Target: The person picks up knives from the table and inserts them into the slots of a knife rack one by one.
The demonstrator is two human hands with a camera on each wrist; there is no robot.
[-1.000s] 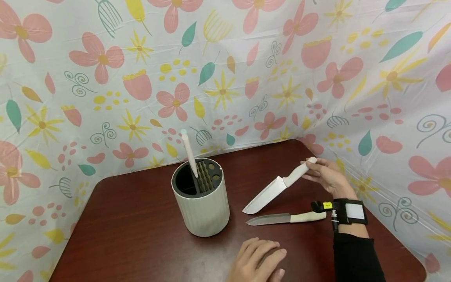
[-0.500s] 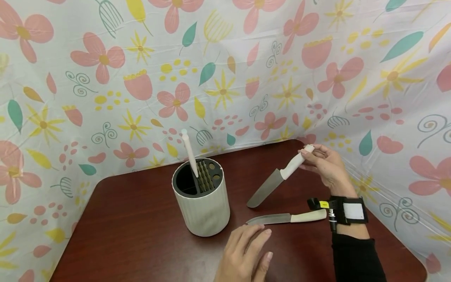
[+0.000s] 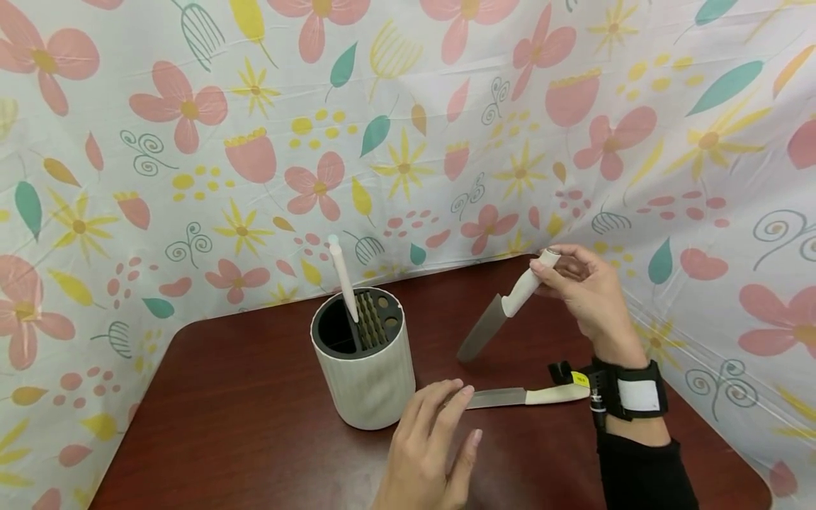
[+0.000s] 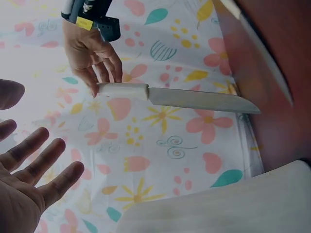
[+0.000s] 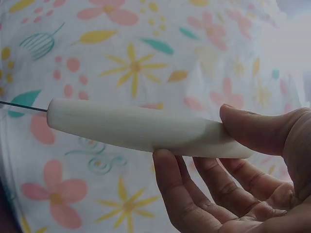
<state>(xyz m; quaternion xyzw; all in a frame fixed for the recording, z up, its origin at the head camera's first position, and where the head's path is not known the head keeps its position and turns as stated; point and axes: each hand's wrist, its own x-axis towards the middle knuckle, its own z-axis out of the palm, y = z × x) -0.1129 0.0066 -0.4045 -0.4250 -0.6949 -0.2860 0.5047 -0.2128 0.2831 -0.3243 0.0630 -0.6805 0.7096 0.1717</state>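
Observation:
My right hand (image 3: 589, 294) pinches the end of a white-handled kitchen knife (image 3: 524, 292) between thumb and fingers. Its broad blade slants down and left over the table. In the right wrist view the white handle (image 5: 131, 124) lies between thumb and fingertips. A second knife (image 3: 554, 394) with a cream handle lies flat below it, its blade tip hidden behind my left fingers. My left hand (image 3: 423, 450) holds nothing, its fingers spread just right of the knife block. The left wrist view also shows the left hand (image 4: 29, 179) apart from the held knife (image 4: 199, 99).
A round, cream, ribbed knife block (image 3: 370, 389) stands at the table's middle, with a black slotted top. One slim white-handled utensil (image 3: 343, 276) stands upright in it. The dark red-brown table (image 3: 242, 411) meets a flowered cloth (image 3: 408, 127) behind and at right.
My right hand has raised the knife, moving slightly left and away; its blade has tilted steeper and turned. My left hand has moved left and forward, fingers spreading, now covering the lying knife's tip.

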